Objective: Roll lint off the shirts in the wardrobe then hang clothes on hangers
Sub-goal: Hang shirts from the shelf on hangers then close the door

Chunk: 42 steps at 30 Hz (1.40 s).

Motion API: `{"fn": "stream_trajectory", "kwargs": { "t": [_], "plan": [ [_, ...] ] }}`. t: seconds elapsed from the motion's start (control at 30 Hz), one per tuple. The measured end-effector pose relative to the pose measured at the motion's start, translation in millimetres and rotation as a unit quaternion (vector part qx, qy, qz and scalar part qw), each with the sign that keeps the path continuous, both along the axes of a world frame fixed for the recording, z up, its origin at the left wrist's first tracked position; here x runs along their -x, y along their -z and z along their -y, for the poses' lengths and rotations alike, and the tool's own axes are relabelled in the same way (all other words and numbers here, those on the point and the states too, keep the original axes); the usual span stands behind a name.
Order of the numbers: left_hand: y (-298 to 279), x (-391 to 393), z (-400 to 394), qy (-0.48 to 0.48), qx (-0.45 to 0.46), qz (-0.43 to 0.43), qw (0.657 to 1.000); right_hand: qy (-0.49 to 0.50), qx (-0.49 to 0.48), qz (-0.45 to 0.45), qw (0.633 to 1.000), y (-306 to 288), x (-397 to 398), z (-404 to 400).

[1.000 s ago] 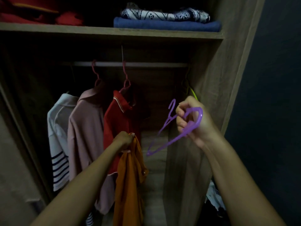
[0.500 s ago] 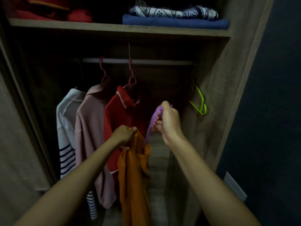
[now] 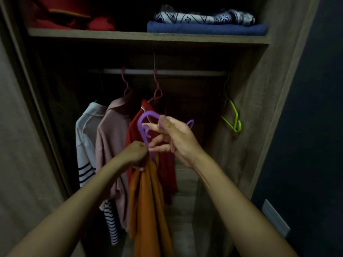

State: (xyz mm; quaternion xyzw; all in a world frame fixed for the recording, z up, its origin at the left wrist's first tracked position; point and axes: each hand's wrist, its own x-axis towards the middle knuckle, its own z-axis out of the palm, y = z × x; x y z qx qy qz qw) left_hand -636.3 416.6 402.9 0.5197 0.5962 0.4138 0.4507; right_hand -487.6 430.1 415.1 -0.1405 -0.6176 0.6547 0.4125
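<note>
Dim wooden wardrobe (image 3: 248, 101), viewed from in front, with a rail (image 3: 167, 72) under a shelf (image 3: 148, 38) of folded cloth. Left hand (image 3: 134, 154) grips the bunched top of an orange shirt (image 3: 148, 204), which hangs free below the fist. Right hand (image 3: 173, 138) pinches a purple hanger (image 3: 143, 125) between thumb and fingers, its hook just above the left fist, its lower arm apparently entering the shirt. Step in hand, as judged: hanging, not lint rolling. The next move likely calls for threading the hanger through the neck opening, then lifting it to the rail. Three hung shirts, striped white (image 3: 87, 138), pink (image 3: 111, 141) and red (image 3: 167, 169), crowd the left; open rail lies between them and a green hanger (image 3: 234, 117).
</note>
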Motion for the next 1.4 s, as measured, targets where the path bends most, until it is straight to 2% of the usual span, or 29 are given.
{"fn": "stream_trajectory", "kwargs": {
  "t": [0.03, 0.07, 0.1, 0.13, 0.2, 0.23, 0.37, 0.47, 0.6, 0.7, 0.8, 1.03, 1.13, 1.27, 1.4],
  "plan": [
    [5.2, 3.5, 3.6, 0.015, -0.064, -0.082, 0.994, 0.018, -0.008, 0.009, 1.000, -0.5, 3.2, -0.3],
    [8.4, 5.5, 5.9, 0.042, -0.114, -0.068, 0.990, 0.040, -0.011, 0.018, 0.999, 2.1, 6.0, -2.2],
    [4.3, 6.0, 3.8, 0.018, -0.067, -0.017, 0.997, 0.060, -0.007, 0.023, 0.998, 7.2, 8.4, -5.2],
    [10.2, 5.4, 0.3, -0.060, -0.115, -0.093, 0.987, 0.075, 0.004, 0.021, 0.997, 12.9, 9.8, -8.2],
    [13.3, 1.4, 1.3, -0.097, -0.022, -0.143, 0.985, 0.083, 0.038, -0.007, 0.996, 20.9, 9.9, -11.3],
    [15.6, 4.0, -0.6, -0.104, -0.015, -0.144, 0.984, 0.082, 0.057, -0.033, 0.994, 20.2, 8.7, -10.3],
    [13.5, 16.7, -2.8, -0.088, -0.034, -0.153, 0.984, 0.093, 0.050, -0.136, 0.985, -9.5, -0.7, 1.0],
    [20.3, 30.3, -1.8, -0.072, -0.029, -0.196, 0.978, 0.083, 0.037, -0.200, 0.976, -34.5, -10.2, 13.5],
    [36.7, 35.5, -3.0, -0.057, -0.016, -0.217, 0.974, 0.065, 0.041, -0.245, 0.967, -41.4, -13.2, 24.5],
    [45.7, 31.1, -6.4, -0.034, -0.024, -0.199, 0.979, 0.061, 0.061, -0.263, 0.961, -28.2, -6.4, 21.9],
    [43.1, 27.8, -7.3, -0.021, -0.039, -0.191, 0.981, 0.062, 0.078, -0.248, 0.964, -7.8, 3.8, 14.2],
    [29.9, 19.5, -0.2, -0.078, -0.038, -0.137, 0.987, 0.071, 0.114, -0.188, 0.973, 39.6, 22.2, -7.9],
    [24.8, 18.6, 4.1, -0.091, -0.031, -0.135, 0.986, 0.083, 0.101, -0.109, 0.985, 61.5, 30.2, -20.3],
    [27.0, 24.6, 6.4, -0.102, -0.065, -0.141, 0.983, 0.116, 0.066, 0.004, 0.991, 82.5, 35.7, -34.8],
    [28.2, 40.6, 6.3, -0.146, -0.085, -0.179, 0.969, 0.171, -0.036, 0.129, 0.976, 99.9, 26.8, -45.3]
  ]
}}
